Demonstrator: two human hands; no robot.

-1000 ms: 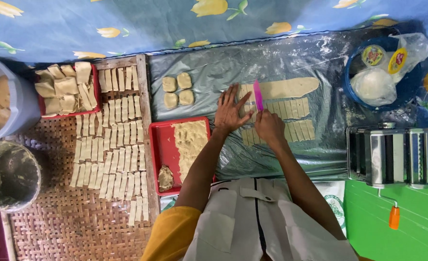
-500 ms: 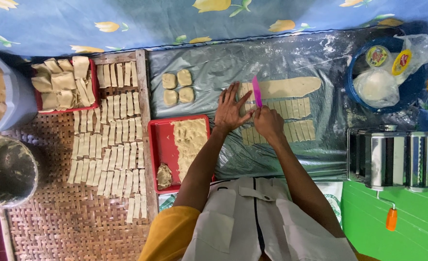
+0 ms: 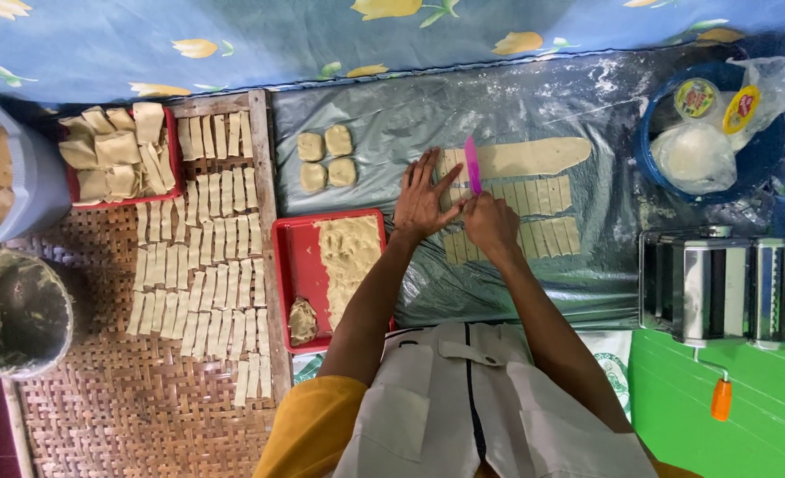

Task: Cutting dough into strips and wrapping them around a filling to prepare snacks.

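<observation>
Right hand (image 3: 491, 223) pinches a pink cutter (image 3: 472, 164), blade down on the dough strip (image 3: 534, 157) lying on the grey plastic sheet (image 3: 392, 124). Left hand (image 3: 423, 199) is spread flat, fingers pressing the strip's left end beside the cutter. Cut pieces (image 3: 543, 195) sit in rows just below.

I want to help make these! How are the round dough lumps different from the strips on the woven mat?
The dough lumps are thick, rounded and only four; the strips are thin, flat, rectangular and many. The lumps sit clustered on the plastic sheet; the strips lie in neat rows on the woven mat. Both are the same pale tan.
</observation>
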